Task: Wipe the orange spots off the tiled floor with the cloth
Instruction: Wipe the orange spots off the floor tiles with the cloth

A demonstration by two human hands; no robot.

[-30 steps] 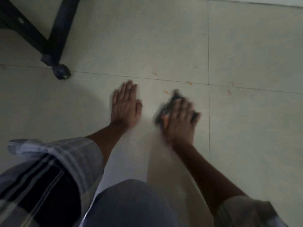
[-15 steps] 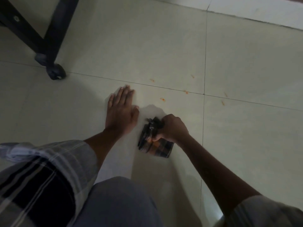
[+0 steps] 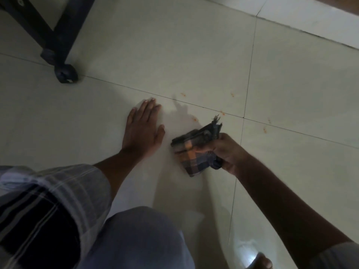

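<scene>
My right hand (image 3: 227, 150) grips a folded dark checked cloth (image 3: 194, 152) with an orange patch, lifted a little off the pale tiled floor (image 3: 155, 45). My left hand (image 3: 142, 131) lies flat on the tile, fingers apart, just left of the cloth. Several small orange spots mark the floor beyond the cloth: one near the cloth's frayed tip (image 3: 194, 119), one on the grout line (image 3: 222, 113), others farther off (image 3: 183, 94) and to the right (image 3: 264, 129).
A black furniture leg with a foot (image 3: 65, 73) stands at the upper left. A wall skirting (image 3: 310, 22) runs along the upper right. My knee in grey cloth (image 3: 136, 239) fills the bottom centre, and a toe (image 3: 262, 264) shows at the bottom right.
My right hand went from pressing the cloth flat on the tile to gripping it bunched and lifting it, turning it over. The left hand stayed planted. The view shifted slightly.
</scene>
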